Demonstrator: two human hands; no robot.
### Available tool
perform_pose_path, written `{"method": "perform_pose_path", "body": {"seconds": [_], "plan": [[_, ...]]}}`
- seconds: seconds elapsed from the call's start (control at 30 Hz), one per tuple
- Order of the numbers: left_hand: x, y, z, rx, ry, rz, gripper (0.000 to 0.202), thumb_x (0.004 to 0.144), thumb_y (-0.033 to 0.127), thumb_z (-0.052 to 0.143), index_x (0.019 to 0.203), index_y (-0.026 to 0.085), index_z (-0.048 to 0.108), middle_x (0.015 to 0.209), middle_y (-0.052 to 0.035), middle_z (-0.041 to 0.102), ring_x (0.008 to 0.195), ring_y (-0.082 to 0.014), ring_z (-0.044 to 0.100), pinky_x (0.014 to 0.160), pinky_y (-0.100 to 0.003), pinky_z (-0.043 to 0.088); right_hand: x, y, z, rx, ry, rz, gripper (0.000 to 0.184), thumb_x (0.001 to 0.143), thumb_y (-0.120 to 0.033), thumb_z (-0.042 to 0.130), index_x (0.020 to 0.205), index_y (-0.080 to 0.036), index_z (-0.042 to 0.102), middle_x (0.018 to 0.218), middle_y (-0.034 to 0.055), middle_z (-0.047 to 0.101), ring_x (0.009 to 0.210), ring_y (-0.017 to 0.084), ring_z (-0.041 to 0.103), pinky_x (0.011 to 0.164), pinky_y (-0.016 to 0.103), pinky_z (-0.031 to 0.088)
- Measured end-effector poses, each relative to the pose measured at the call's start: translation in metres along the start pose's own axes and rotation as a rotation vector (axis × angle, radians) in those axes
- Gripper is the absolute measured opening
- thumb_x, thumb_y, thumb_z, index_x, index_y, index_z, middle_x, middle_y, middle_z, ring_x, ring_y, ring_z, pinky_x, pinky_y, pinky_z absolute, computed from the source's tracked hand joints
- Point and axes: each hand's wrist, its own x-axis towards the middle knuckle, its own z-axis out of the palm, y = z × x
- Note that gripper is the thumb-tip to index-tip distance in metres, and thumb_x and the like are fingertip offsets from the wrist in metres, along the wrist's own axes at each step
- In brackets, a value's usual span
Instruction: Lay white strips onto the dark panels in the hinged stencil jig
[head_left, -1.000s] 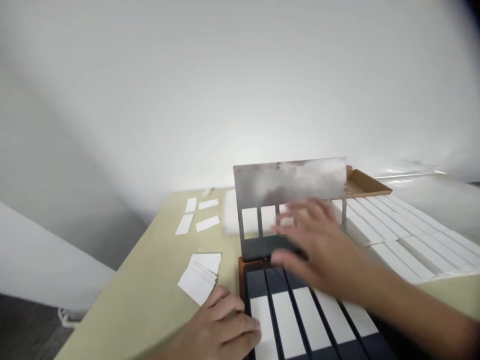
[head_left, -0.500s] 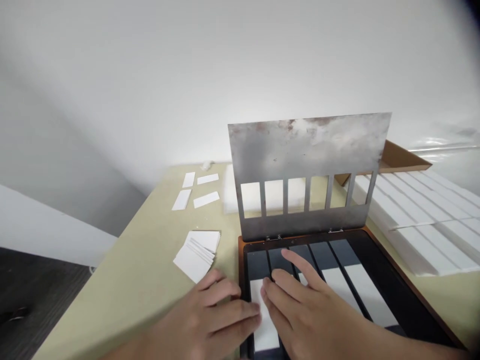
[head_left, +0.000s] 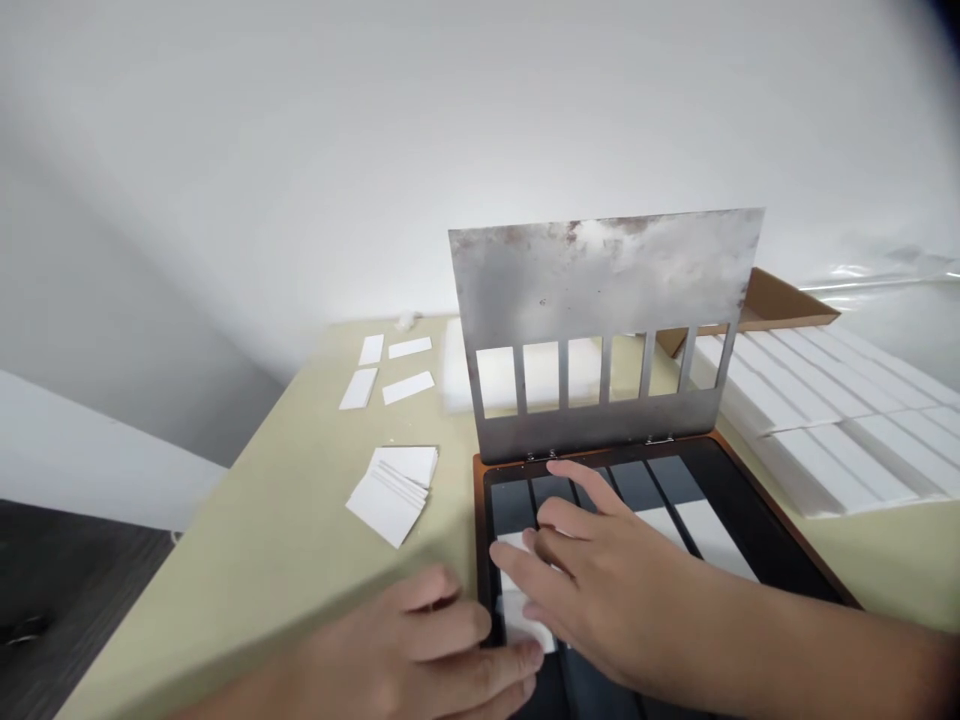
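A scuffed metal plate (head_left: 600, 290) with a row of narrow slots stands upright, hinged to the far edge of a black tray with a copper-coloured rim (head_left: 772, 520). White strips lie in dark lanes of the tray. My right hand (head_left: 592, 560) rests over the leftmost lanes, its fingertips on a white strip (head_left: 525, 625), part of which it hides. My left hand (head_left: 427, 640) lies at the tray's near left edge beside that strip. Another white strip (head_left: 709, 540) lies to the right, uncovered at its far end.
The pale green table (head_left: 240, 540) holds a loose stack of white cards (head_left: 390, 495) and several separate white pieces (head_left: 390, 370). Rows of white strips (head_left: 832, 410) lie to the right, with a cardboard box lid (head_left: 780, 305) behind them.
The slotted plate has swung up from a lower position to stand upright. My right hand has moved down from the plate onto the left strip, and my left hand has shifted slightly nearer.
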Motion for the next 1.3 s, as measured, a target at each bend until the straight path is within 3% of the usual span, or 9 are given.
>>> {"method": "perform_pose_path", "body": {"seconds": [0.27, 0.43, 0.57, 0.67, 0.73, 0.83, 1.03, 1.2, 1.3], "plan": [[-0.003, -0.005, -0.001, -0.019, 0.038, 0.001, 0.023, 0.098, 0.025, 0.072, 0.117, 0.015, 0.078, 0.130, -0.0057, 0.077, 0.076, -0.0186, 0.066, 0.064, -0.037, 0.050, 0.003, 0.003, -0.009, 0.084, -0.016, -0.003, 0.069, 0.088, -0.013, 0.057, 0.156, -0.006, 0.043, 0.088, 0.0088, 0.071, 0.087, 0.028, 0.057, 0.123, 0.064, 0.017], [0.000, -0.003, -0.002, -0.021, 0.046, -0.029, 0.024, 0.097, 0.022, 0.072, 0.119, 0.014, 0.077, 0.125, -0.0019, 0.079, 0.078, -0.0206, 0.065, 0.065, -0.039, 0.050, 0.000, 0.002, -0.014, 0.211, -0.002, 0.017, 0.070, 0.099, -0.033, 0.054, 0.163, -0.012, 0.034, 0.092, 0.0072, 0.069, 0.095, 0.028, 0.057, 0.125, 0.062, 0.013], [-0.002, -0.004, 0.001, -0.079, 0.067, -0.042, 0.028, 0.097, 0.021, 0.065, 0.121, 0.013, 0.074, 0.125, -0.0053, 0.079, 0.080, -0.0217, 0.063, 0.069, -0.041, 0.047, 0.000, 0.003, -0.011, 0.246, -0.020, 0.020, 0.079, 0.102, -0.058, 0.056, 0.164, -0.014, 0.034, 0.102, 0.0099, 0.071, 0.100, 0.029, 0.058, 0.125, 0.064, 0.012], [-0.008, -0.004, 0.007, -0.077, 0.088, -0.081, 0.032, 0.095, 0.034, 0.072, 0.120, 0.014, 0.073, 0.114, -0.0086, 0.078, 0.084, -0.0235, 0.062, 0.075, -0.042, 0.046, 0.001, 0.004, -0.007, 0.222, -0.028, 0.023, 0.088, 0.099, -0.067, 0.059, 0.163, -0.013, 0.034, 0.104, 0.0111, 0.072, 0.100, 0.030, 0.059, 0.124, 0.064, 0.016], [-0.013, -0.004, 0.010, -0.051, 0.070, -0.133, 0.045, 0.090, 0.045, 0.080, 0.124, 0.016, 0.072, 0.096, -0.0065, 0.073, 0.081, -0.0235, 0.061, 0.078, -0.042, 0.046, 0.001, 0.004, -0.005, 0.209, -0.020, 0.033, 0.084, 0.100, -0.065, 0.061, 0.162, -0.014, 0.036, 0.103, 0.0107, 0.071, 0.100, 0.030, 0.059, 0.124, 0.064, 0.017], [-0.016, -0.004, 0.012, -0.032, 0.041, -0.159, 0.053, 0.088, 0.046, 0.082, 0.130, 0.017, 0.068, 0.084, -0.0026, 0.062, 0.073, -0.0207, 0.055, 0.074, -0.039, 0.045, 0.002, 0.003, -0.004, 0.186, -0.006, 0.054, 0.075, 0.101, -0.059, 0.061, 0.158, -0.015, 0.041, 0.102, 0.0098, 0.070, 0.101, 0.030, 0.058, 0.124, 0.062, 0.016], [-0.013, -0.009, 0.013, -0.031, 0.047, -0.217, 0.031, 0.100, 0.034, 0.067, 0.125, 0.016, 0.070, 0.079, -0.0031, 0.059, 0.070, -0.0207, 0.054, 0.070, -0.038, 0.044, 0.004, 0.002, 0.002, 0.121, 0.030, 0.069, 0.054, 0.105, -0.044, 0.060, 0.151, -0.016, 0.047, 0.096, 0.0064, 0.068, 0.099, 0.028, 0.056, 0.123, 0.057, 0.013], [-0.007, -0.010, 0.007, 0.013, 0.143, -0.188, 0.026, 0.105, 0.029, 0.058, 0.117, 0.011, 0.074, 0.080, -0.0064, 0.068, 0.073, -0.0220, 0.060, 0.072, -0.039, 0.046, 0.005, 0.006, 0.009, 0.140, 0.032, 0.100, 0.034, 0.107, -0.030, 0.055, 0.140, -0.020, 0.055, 0.091, 0.0034, 0.069, 0.098, 0.025, 0.056, 0.123, 0.054, 0.011], [-0.002, -0.004, 0.001, -0.031, 0.150, -0.041, 0.027, 0.109, 0.024, 0.052, 0.115, 0.017, 0.077, 0.106, -0.0036, 0.080, 0.087, -0.0211, 0.066, 0.081, -0.039, 0.049, 0.006, 0.009, 0.012, 0.163, 0.057, 0.100, 0.028, 0.108, -0.027, 0.054, 0.135, -0.022, 0.058, 0.094, 0.0024, 0.073, 0.099, 0.024, 0.056, 0.124, 0.053, 0.006]]}}
